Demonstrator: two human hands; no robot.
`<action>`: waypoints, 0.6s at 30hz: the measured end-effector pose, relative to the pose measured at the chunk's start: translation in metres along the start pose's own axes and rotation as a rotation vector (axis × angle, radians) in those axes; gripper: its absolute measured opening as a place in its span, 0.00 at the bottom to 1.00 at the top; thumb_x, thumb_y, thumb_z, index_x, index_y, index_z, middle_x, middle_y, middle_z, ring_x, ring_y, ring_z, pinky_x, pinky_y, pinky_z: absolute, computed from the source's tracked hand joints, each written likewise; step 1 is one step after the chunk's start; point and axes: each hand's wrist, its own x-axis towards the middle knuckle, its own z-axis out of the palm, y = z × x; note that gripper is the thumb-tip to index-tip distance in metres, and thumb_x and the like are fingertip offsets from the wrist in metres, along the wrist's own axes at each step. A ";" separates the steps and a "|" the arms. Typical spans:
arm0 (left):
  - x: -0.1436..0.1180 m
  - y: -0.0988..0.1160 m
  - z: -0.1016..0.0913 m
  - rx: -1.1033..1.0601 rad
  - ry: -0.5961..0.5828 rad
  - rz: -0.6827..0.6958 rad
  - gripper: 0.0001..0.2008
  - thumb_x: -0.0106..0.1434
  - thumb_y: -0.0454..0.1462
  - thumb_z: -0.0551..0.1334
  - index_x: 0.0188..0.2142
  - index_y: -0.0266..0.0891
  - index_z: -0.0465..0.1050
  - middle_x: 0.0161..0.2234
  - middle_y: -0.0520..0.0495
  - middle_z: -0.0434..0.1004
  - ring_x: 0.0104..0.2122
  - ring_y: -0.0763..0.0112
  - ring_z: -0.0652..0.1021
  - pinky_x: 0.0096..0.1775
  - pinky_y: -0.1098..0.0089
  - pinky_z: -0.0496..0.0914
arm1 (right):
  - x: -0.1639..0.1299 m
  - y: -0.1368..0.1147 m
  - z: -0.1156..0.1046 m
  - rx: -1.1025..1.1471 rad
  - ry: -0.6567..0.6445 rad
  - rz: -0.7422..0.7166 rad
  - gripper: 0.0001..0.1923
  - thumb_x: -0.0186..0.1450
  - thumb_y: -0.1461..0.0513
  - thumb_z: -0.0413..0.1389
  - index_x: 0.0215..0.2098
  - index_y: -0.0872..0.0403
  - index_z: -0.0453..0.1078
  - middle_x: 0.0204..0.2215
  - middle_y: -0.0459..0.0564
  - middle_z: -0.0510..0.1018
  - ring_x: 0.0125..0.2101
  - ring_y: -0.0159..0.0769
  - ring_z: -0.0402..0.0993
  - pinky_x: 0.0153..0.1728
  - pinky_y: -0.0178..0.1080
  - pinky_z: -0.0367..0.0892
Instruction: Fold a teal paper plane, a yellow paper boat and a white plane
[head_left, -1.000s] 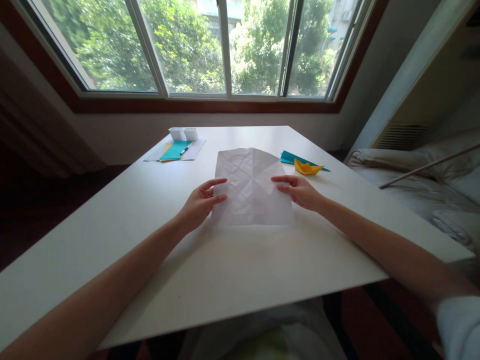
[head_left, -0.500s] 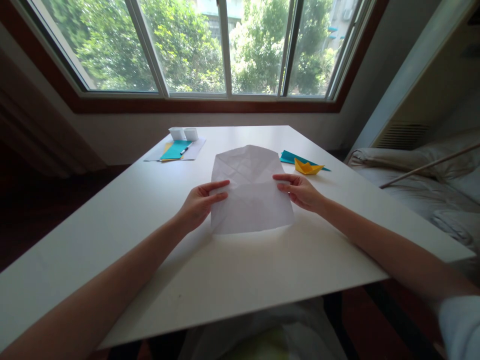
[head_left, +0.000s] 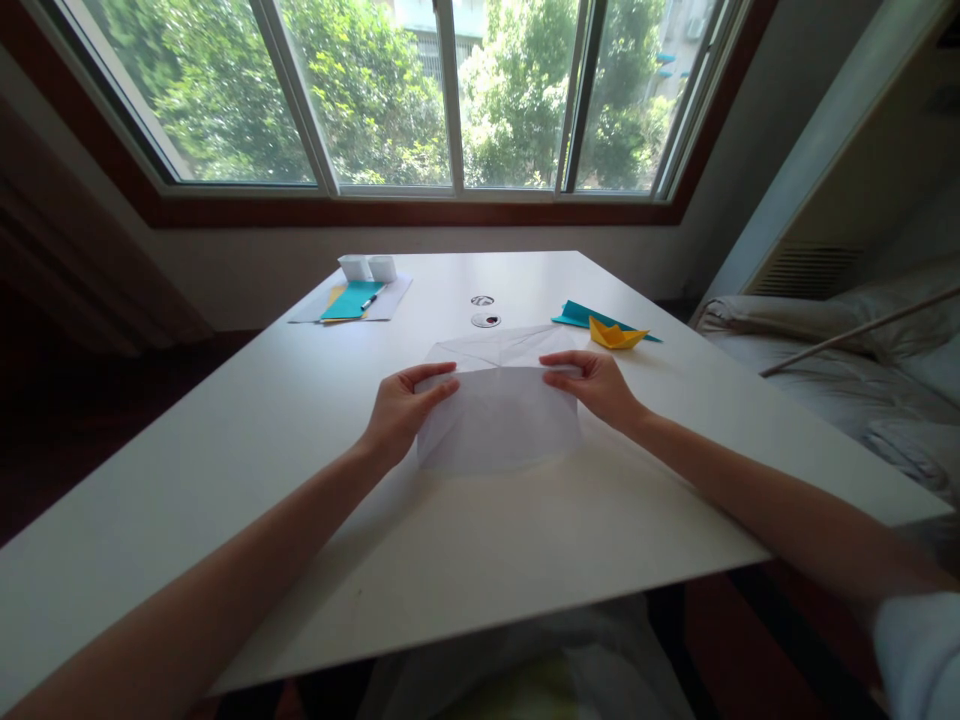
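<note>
A creased white sheet of paper (head_left: 499, 420) is held over the near middle of the white table. My left hand (head_left: 405, 408) pinches its left edge between thumb and fingers. On the opposite edge, my right hand (head_left: 596, 388) has the same kind of pinch. The sheet bends along a crosswise line between the hands, and its far part, marked by crossing creases, tips away from me. Just beyond the paper lie two small round printed pieces (head_left: 486, 320), one behind the other.
At the right stand a yellow paper boat (head_left: 616, 334) and a blue folded paper plane (head_left: 581, 315). Far left on the white table (head_left: 262, 430) are two white paper boxes (head_left: 367, 268), blue paper (head_left: 351, 299), a pen (head_left: 370, 301) and more sheets. A window is behind.
The sheet's far part has folded back and down along the crosswise crease, uncovering the two round pieces behind it. Both hands keep their pinch and have barely shifted.
</note>
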 end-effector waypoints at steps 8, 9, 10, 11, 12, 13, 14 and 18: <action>-0.002 0.004 0.007 -0.192 -0.022 -0.005 0.14 0.42 0.36 0.72 0.31 0.37 0.77 0.26 0.50 0.77 0.26 0.74 0.74 0.29 0.74 0.69 | -0.002 0.001 0.006 0.186 0.014 0.071 0.16 0.50 0.55 0.63 0.36 0.51 0.75 0.31 0.47 0.77 0.31 0.34 0.71 0.34 0.39 0.68; -0.002 0.004 0.008 -0.199 -0.020 0.000 0.14 0.42 0.36 0.72 0.31 0.37 0.77 0.25 0.50 0.77 0.26 0.73 0.74 0.29 0.74 0.68 | -0.003 0.000 0.008 0.173 0.033 0.052 0.16 0.50 0.54 0.63 0.36 0.51 0.75 0.32 0.47 0.76 0.32 0.34 0.70 0.35 0.40 0.68; -0.003 0.004 0.009 -0.199 -0.021 0.007 0.13 0.43 0.36 0.72 0.30 0.37 0.77 0.26 0.50 0.77 0.26 0.73 0.74 0.29 0.73 0.68 | -0.004 -0.001 0.010 0.143 0.062 0.018 0.15 0.51 0.54 0.63 0.36 0.50 0.75 0.33 0.47 0.74 0.34 0.34 0.69 0.36 0.40 0.68; -0.003 0.004 0.010 -0.195 -0.025 0.017 0.13 0.43 0.37 0.72 0.30 0.38 0.77 0.26 0.50 0.76 0.26 0.73 0.73 0.30 0.73 0.68 | -0.006 -0.003 0.013 0.096 0.100 -0.024 0.15 0.51 0.53 0.63 0.35 0.49 0.75 0.34 0.48 0.73 0.36 0.36 0.68 0.37 0.40 0.67; -0.003 0.004 0.011 -0.187 -0.029 0.030 0.13 0.44 0.37 0.72 0.31 0.38 0.77 0.26 0.50 0.76 0.27 0.72 0.73 0.30 0.72 0.68 | -0.007 -0.005 0.015 0.040 0.143 -0.064 0.14 0.51 0.53 0.63 0.35 0.48 0.76 0.36 0.48 0.71 0.40 0.37 0.67 0.39 0.40 0.67; -0.003 0.003 0.011 -0.170 -0.026 0.054 0.12 0.45 0.38 0.71 0.31 0.39 0.77 0.28 0.49 0.76 0.29 0.72 0.73 0.32 0.72 0.68 | -0.008 -0.008 0.016 -0.018 0.187 -0.099 0.13 0.51 0.53 0.63 0.34 0.48 0.76 0.39 0.49 0.69 0.44 0.39 0.65 0.40 0.40 0.66; -0.003 0.003 0.012 -0.140 -0.008 0.086 0.12 0.45 0.38 0.71 0.31 0.39 0.77 0.30 0.49 0.76 0.31 0.70 0.74 0.34 0.71 0.68 | -0.009 -0.010 0.018 -0.075 0.229 -0.129 0.13 0.51 0.52 0.62 0.33 0.47 0.76 0.41 0.50 0.67 0.47 0.40 0.62 0.42 0.41 0.66; -0.004 0.004 0.013 0.036 0.169 0.220 0.11 0.44 0.41 0.71 0.28 0.41 0.77 0.49 0.47 0.67 0.49 0.61 0.67 0.44 0.70 0.65 | -0.010 -0.017 0.017 -0.291 0.365 -0.249 0.09 0.54 0.52 0.61 0.32 0.45 0.76 0.48 0.49 0.64 0.52 0.42 0.58 0.49 0.46 0.60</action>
